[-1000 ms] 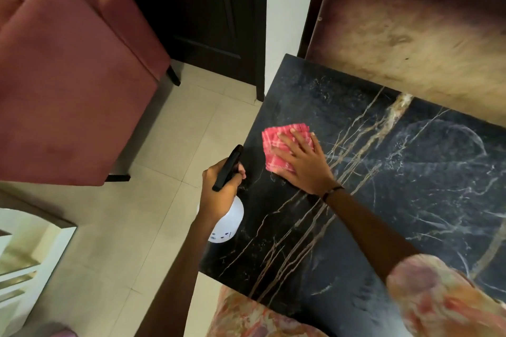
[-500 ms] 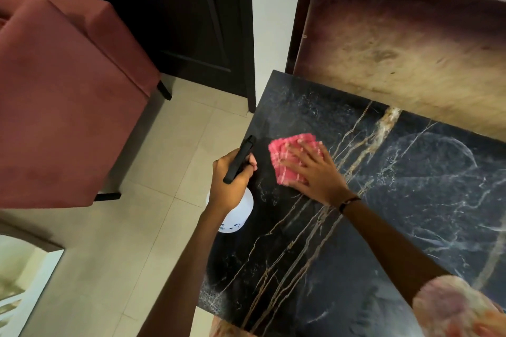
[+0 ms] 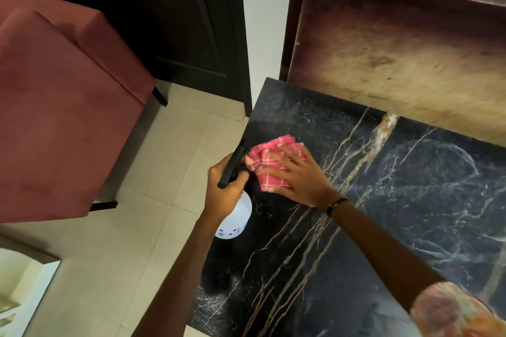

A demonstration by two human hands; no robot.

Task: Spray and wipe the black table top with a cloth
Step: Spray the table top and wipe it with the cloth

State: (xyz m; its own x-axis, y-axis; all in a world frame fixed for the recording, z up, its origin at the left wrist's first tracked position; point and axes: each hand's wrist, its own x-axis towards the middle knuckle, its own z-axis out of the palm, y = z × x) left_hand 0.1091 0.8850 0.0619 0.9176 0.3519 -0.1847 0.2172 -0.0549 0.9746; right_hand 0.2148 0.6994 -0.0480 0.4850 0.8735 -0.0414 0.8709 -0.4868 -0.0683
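Mid-left of frame: left hand [image 3: 226, 189] wrapped tight round the bottle [image 3: 235, 217] — white, rounded, black trigger top — held at the table [image 3: 383, 200] edge. Just right: right hand [image 3: 297, 176] spread flat, pressing the cloth [image 3: 269, 164], pink checked and folded. Best wiped with even pressure, overlapping strokes across the glossy black veined marble — no streaks left.

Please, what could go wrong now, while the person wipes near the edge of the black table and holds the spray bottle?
1. The pink cloth lies close to the left edge of the black table top; a stroke further left could slide it off.
2. The left hand grips the spray bottle right beside the right hand, so they might collide, or spray might hit the cloth hand.
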